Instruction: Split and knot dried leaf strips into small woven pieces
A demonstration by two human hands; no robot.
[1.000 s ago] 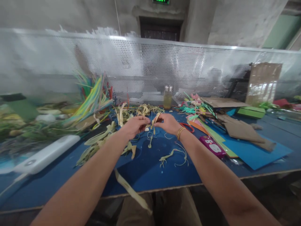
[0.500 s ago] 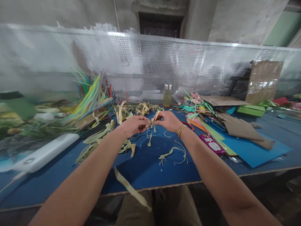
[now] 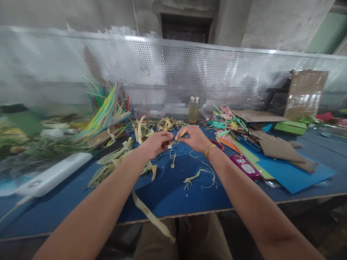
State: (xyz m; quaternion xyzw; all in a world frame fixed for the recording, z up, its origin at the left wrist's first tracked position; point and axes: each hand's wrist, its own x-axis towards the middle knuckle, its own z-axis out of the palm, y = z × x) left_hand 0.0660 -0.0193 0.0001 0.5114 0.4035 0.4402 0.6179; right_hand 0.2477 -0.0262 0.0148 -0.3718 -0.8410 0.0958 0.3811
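Observation:
Over the middle of the blue table, my right hand (image 3: 197,138) pinches a small piece of dried leaf strip (image 3: 181,134), pale yellow and folded or knotted. My left hand (image 3: 157,144) is closed beside it, thumb and fingers pressed together close to the piece. What sits between its fingertips is too small to make out. Beneath the hands lie thin pale strands (image 3: 173,159). More curled scraps (image 3: 199,175) rest nearer the front. To the left of my left hand is a heap of dried leaf strips (image 3: 116,155).
A long dried strip (image 3: 151,215) hangs over the table's front edge. On the left lie a white power strip (image 3: 54,175) and colourful stems (image 3: 105,112). A small bottle (image 3: 193,110) stands behind. To the right are a purple socket box (image 3: 244,167), coloured paper (image 3: 295,175) and cardboard (image 3: 282,146).
The dried leaf piece has turned from upright to slanting in my right fingers. My left fingertips have risen slightly and closed more tightly. Everything else lies as before.

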